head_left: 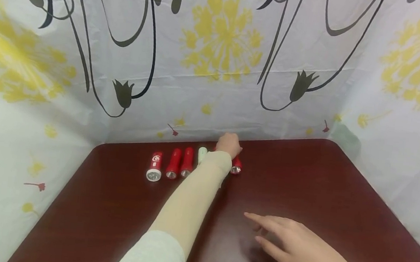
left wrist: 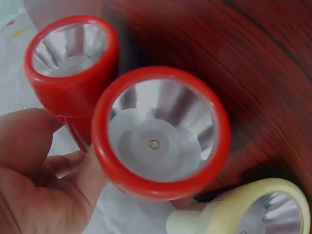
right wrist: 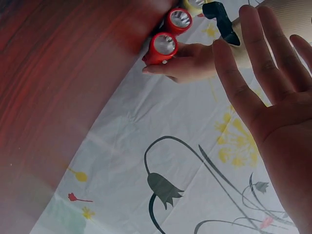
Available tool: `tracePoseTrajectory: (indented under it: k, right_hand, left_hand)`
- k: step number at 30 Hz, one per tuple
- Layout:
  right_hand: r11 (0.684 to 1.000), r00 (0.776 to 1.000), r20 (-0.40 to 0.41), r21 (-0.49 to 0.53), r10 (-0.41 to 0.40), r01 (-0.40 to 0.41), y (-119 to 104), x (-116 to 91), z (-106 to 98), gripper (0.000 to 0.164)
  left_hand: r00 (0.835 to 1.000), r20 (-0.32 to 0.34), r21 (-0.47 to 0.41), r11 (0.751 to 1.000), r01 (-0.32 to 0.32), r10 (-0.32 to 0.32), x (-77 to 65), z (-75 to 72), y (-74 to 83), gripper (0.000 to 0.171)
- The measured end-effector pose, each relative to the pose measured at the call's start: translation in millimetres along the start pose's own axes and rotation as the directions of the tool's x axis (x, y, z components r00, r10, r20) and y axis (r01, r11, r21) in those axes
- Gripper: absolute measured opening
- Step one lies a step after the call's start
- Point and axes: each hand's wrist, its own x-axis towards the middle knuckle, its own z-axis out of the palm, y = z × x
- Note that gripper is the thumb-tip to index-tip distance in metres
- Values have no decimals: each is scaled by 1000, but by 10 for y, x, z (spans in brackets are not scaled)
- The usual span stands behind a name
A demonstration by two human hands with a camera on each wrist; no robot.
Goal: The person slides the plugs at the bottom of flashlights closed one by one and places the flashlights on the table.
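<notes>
Reaching to the far edge of the table [head_left: 326, 194], the left hand [head_left: 228, 145] is curling its fingers round a red torch [head_left: 235, 166] at the right end of a row of torches lying side by side, lenses facing the person. In the left wrist view this torch [left wrist: 158, 131] is filling the frame, its silver reflector and small centre bulb showing, with the thumb and fingers [left wrist: 34, 170] pressing against its body; a second red torch [left wrist: 70, 63] is lying just beside it and a cream torch [left wrist: 243, 209] is showing at the lower edge. Further left in the row, two red torches [head_left: 179, 163] are sitting next to a red-and-white torch [head_left: 154, 165] carrying a white logo too small to read. The right hand [head_left: 297, 247] is hovering just above the near table with fingers spread and straight, holding nothing. A flower-printed sheet [head_left: 218, 55] is hanging behind.
</notes>
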Motion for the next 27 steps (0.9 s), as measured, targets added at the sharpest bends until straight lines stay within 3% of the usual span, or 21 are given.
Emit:
tracePoseTrajectory:
  k: [2,3,11,18,23,26,27]
  right_hand:
    - [1000,1000,3,8,-3,3,-16,7,0,47]
    - [1000,1000,2,9,-4,4,-23,11,0,47]
    - [999,999,10,25,-31,31,-84,77,5,43]
    - [999,999,-22,-18,-49,49,-88,66,-1,43]
    - [997,997,-30,-21,-76,75,-84,60,-17,41]
    - [997,997,-21,-21,-80,80,-88,62,-34,40]
    - [997,997,-15,-22,-72,72,-91,62,-41,40]
  left_hand:
    - [1000,6,15,1000,-2,2,-24,-8,-4,33]
    - [1000,26,30,1000,-2,2,-100,-79,26,32]
    - [999,23,108,994,-26,24,-107,-27,23,28]
    - [997,72,112,993,-41,33,104,48,19,22]
    - [997,30,152,985,-77,73,245,150,4,22]
    - [996,10,152,985,-87,87,156,77,49,20]
    - [996,25,145,985,-91,88,54,-25,85,21]
